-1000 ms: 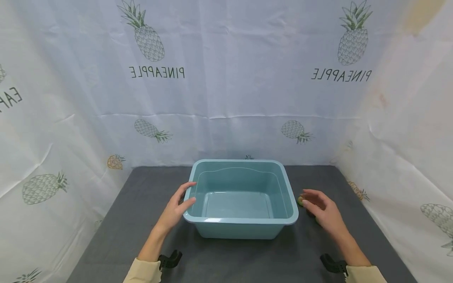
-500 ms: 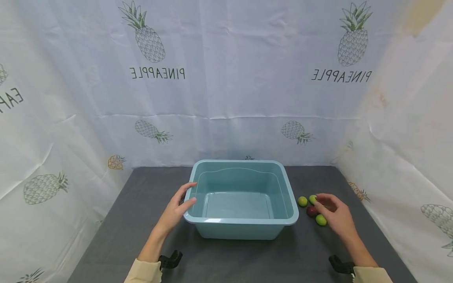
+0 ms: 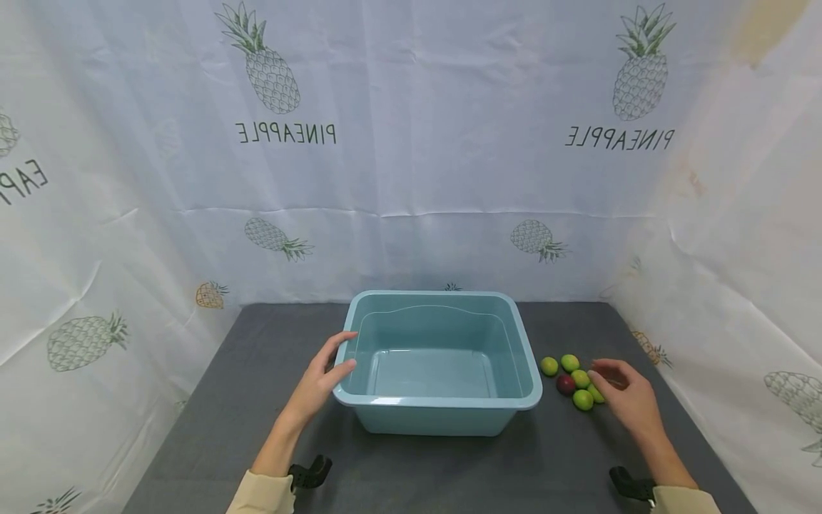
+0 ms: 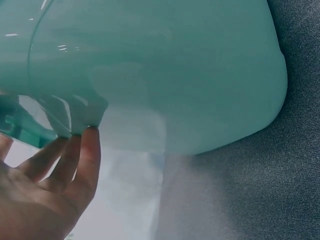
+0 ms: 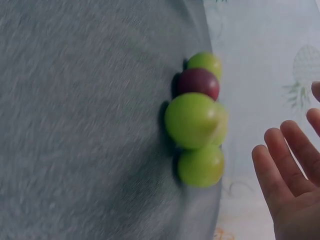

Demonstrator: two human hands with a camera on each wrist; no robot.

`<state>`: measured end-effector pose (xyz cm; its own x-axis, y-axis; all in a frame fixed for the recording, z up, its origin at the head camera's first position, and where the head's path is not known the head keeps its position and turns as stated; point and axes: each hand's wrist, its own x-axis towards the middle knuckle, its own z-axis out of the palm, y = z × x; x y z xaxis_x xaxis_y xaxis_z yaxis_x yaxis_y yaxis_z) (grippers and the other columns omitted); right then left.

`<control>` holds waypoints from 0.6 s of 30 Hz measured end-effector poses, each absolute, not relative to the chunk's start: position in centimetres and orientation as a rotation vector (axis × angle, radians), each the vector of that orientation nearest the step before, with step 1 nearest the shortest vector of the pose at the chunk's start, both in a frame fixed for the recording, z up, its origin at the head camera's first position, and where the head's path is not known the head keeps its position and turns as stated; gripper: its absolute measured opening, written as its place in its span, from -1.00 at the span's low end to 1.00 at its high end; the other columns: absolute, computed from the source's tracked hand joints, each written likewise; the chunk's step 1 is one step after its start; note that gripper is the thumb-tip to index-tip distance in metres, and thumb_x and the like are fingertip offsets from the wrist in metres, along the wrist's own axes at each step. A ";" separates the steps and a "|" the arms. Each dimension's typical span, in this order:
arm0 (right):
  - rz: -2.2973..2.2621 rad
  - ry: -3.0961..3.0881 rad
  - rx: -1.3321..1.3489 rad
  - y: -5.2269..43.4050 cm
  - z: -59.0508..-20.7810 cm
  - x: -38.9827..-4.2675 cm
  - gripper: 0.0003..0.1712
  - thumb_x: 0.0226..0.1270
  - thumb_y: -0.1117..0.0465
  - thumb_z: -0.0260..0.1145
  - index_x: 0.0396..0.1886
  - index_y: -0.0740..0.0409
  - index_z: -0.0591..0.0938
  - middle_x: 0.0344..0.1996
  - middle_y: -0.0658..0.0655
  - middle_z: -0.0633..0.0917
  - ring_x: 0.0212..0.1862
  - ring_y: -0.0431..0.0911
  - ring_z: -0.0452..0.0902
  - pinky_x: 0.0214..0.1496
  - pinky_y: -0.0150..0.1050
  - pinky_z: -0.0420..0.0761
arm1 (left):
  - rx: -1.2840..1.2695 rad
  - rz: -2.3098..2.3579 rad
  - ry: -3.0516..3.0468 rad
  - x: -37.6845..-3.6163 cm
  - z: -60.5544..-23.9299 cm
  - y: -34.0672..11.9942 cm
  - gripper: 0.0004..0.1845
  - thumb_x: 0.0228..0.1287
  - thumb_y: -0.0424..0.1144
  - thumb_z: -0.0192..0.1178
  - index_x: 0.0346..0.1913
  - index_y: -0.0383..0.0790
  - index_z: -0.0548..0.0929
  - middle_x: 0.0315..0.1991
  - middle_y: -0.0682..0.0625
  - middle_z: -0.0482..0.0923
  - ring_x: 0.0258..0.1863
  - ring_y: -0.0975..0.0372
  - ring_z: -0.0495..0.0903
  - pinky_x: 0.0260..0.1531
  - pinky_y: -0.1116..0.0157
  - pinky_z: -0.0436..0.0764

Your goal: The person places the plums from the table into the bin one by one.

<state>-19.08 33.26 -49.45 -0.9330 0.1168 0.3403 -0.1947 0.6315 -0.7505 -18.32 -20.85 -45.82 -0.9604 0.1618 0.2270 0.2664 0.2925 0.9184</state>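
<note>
A light blue-green plastic tub (image 3: 443,401) stands on the dark grey table. My left hand (image 3: 315,382) holds its left rim; in the left wrist view several fingertips (image 4: 90,137) press against the outside, under the lip. To the right of the tub lies a group of small round green fruits (image 3: 582,399) with one dark red, plum-like fruit (image 3: 565,385) among them. Just right of the group is my right hand (image 3: 629,400), its fingers loosely bent around nothing. A gap shows between those fingers and the fruits (image 5: 200,166) in the right wrist view.
The dark grey tabletop (image 3: 270,357) ends at a white curtain (image 3: 411,143) printed with pineapples, which hangs behind and on both sides. A black wrist mount (image 3: 310,471) sits on the left wrist, another black mount (image 3: 631,485) on the right.
My right hand has moved rightward, away from the tub. The fruits it covered have come into view: several green ones and the dark red one. My left hand and the tub have stayed put.
</note>
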 end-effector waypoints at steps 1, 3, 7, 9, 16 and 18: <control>1.204 -2.508 0.049 33.4 -49.6 -19.1 -0.61 0.48 0.10 0.34 0.12 0.27 0.62 -0.12 -0.26 0.65 -0.11 -0.65 0.42 -0.11 -0.64 0.42 | -0.408 -1.769 -2.450 -18.3 -45.8 -20.8 -0.48 0.52 -0.22 0.12 0.48 -0.06 0.35 0.52 -0.25 0.17 0.41 -0.20 0.28 0.11 -0.17 0.46; 1.197 -2.523 0.020 33.8 -49.8 -19.1 -0.60 0.47 0.10 0.35 0.12 0.28 0.62 -0.13 -0.32 0.62 -0.12 -0.66 0.41 -0.12 -0.63 0.42 | -0.407 -1.771 -2.443 -18.4 -45.8 -20.8 -0.48 0.52 -0.21 0.13 0.47 -0.07 0.35 0.52 -0.24 0.17 0.41 -0.20 0.28 0.12 -0.18 0.45; 1.168 -2.546 -0.020 34.5 -50.3 -19.1 -0.59 0.46 0.11 0.36 0.12 0.31 0.62 -0.09 -0.03 0.70 -0.13 -0.65 0.39 -0.13 -0.63 0.41 | -0.413 -1.772 -2.428 -18.4 -45.9 -20.8 -0.47 0.52 -0.19 0.13 0.47 -0.10 0.35 0.52 -0.25 0.17 0.42 -0.20 0.26 0.15 -0.21 0.42; 1.157 -2.557 -0.033 34.7 -50.6 -19.1 -0.59 0.46 0.11 0.35 0.12 0.33 0.61 -0.05 0.20 0.71 -0.14 -0.64 0.39 -0.13 -0.63 0.41 | -0.413 -1.775 -2.423 -18.4 -45.9 -20.8 -0.47 0.51 -0.20 0.13 0.47 -0.10 0.35 0.52 -0.25 0.17 0.42 -0.20 0.26 0.15 -0.21 0.42; 1.111 -2.643 -0.113 35.4 -51.7 -19.1 -0.54 0.47 0.05 0.34 0.14 0.32 0.61 0.00 0.38 0.68 -0.21 -0.70 0.29 -0.17 -0.49 0.44 | -0.401 -1.780 -2.420 -18.4 -45.9 -20.8 -0.47 0.51 -0.19 0.13 0.47 -0.10 0.36 0.51 -0.26 0.18 0.39 -0.20 0.29 0.11 -0.18 0.46; 1.100 -2.677 -0.153 35.5 -52.0 -19.3 -0.51 0.48 0.01 0.32 0.15 0.30 0.61 0.01 0.37 0.68 -0.22 -0.69 0.28 -0.15 -0.39 0.46 | -0.403 -1.785 -2.418 -18.4 -45.9 -20.8 -0.47 0.51 -0.19 0.13 0.47 -0.10 0.36 0.52 -0.25 0.17 0.41 -0.20 0.27 0.13 -0.19 0.44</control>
<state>-19.25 35.52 -52.01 -0.9651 0.1872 0.1830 0.0045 0.7109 -0.7033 -18.42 -20.81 -45.93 -0.9588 0.1468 0.2431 0.2756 0.2740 0.9214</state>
